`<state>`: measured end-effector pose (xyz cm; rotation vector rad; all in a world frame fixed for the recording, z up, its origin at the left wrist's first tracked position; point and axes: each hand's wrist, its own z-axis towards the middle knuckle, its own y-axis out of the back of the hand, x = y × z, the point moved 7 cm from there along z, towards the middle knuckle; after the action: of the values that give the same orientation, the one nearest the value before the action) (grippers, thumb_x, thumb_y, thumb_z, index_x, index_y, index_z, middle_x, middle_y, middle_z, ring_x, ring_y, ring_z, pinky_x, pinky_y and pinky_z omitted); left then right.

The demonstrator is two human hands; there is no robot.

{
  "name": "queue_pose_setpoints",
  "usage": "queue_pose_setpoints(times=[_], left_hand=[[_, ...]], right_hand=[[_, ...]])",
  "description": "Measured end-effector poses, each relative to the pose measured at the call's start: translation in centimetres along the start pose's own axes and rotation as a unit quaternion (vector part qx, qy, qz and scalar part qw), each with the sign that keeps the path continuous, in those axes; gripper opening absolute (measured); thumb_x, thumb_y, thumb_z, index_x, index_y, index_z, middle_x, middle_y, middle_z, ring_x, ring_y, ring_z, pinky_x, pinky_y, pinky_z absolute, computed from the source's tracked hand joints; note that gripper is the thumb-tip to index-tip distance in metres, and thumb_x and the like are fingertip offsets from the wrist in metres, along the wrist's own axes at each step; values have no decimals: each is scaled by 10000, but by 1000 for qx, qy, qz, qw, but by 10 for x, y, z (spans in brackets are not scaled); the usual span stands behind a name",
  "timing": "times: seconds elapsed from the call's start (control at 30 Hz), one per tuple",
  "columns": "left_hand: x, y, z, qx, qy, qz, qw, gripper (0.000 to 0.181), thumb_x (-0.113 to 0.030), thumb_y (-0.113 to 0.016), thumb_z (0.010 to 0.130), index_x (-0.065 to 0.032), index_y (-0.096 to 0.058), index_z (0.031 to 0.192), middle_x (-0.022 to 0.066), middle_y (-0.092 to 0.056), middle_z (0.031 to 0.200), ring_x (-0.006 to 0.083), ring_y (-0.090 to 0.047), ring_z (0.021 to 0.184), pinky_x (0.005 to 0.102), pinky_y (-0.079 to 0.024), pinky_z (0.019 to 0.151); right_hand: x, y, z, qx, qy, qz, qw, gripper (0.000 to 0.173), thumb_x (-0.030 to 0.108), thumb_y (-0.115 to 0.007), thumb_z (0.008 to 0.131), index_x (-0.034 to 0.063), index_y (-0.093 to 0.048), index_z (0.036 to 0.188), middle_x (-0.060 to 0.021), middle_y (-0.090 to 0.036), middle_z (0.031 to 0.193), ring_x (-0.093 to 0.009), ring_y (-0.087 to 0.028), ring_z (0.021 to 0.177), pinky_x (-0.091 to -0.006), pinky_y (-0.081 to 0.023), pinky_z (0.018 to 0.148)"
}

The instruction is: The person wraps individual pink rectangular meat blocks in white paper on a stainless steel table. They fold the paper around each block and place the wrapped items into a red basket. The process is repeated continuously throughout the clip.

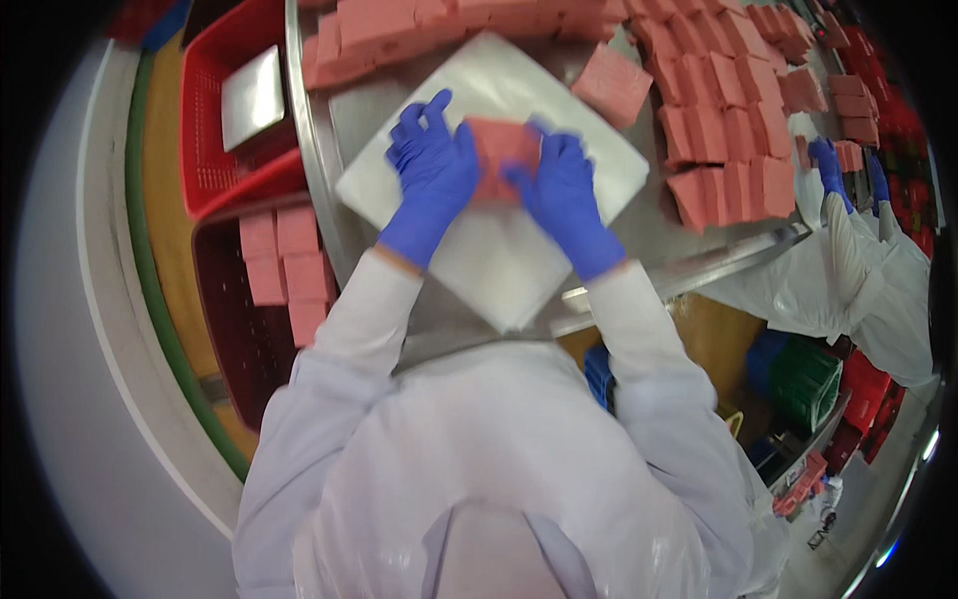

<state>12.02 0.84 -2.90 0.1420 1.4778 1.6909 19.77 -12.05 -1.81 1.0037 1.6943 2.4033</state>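
A rectangular pink block, smooth and slightly blurred, lies on a stack of white paper-like sheets turned cornerwise before me. My left hand, in a blue glove, is at the block's left edge. Its thumb runs along that edge while the other fingers stand apart over the sheets. On the other side, my gloved right hand is blurred. Its thumb overlaps the block's face and its fingers are near the upper right corner; how firmly it grips is not clear. Another pink block lies by the sheets' upper right edge.
The metal table bears rows of pink blocks at right and more blocks behind. At left, a red crate holds a shiny plate; a dark crate holds several blocks. A co-worker's gloved hands are at far right.
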Motion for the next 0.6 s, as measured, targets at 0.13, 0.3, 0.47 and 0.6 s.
queue_pose_setpoints(times=[0.13,0.3,0.47,0.6], left_hand=[[-8,36,37,216,-75,-285,931,379,-252,-562,815,-96,-484,1152,134,-503,1104,261,-516,970,377,-408,822],[-26,-11,42,361,-180,-123,907,346,-259,-521,829,-111,-506,1142,113,-524,1125,266,-525,983,372,-401,838],[-72,-25,7,169,-219,8,961,269,-268,-473,829,-115,-537,1040,70,-573,966,246,-509,955,386,-353,861],[-50,-23,-1,109,-161,-12,981,248,-282,-435,837,-107,-542,976,89,-544,882,244,-511,879,463,-241,928]], right_hand=[[40,-31,-58,343,270,-30,899,255,287,-530,815,125,-593,1001,-57,-595,910,-249,-574,836,-382,-448,714],[-36,17,79,1,-63,76,995,307,303,-583,779,42,-578,941,-138,-605,849,-281,-593,772,-371,-460,693],[-95,-16,78,89,-157,177,967,364,265,-624,745,30,-549,1013,-130,-624,830,-255,-602,783,-334,-456,736],[-60,1,19,360,-44,259,895,756,97,-633,696,81,-249,1348,-102,-590,774,-163,-578,710,-289,-449,728]])
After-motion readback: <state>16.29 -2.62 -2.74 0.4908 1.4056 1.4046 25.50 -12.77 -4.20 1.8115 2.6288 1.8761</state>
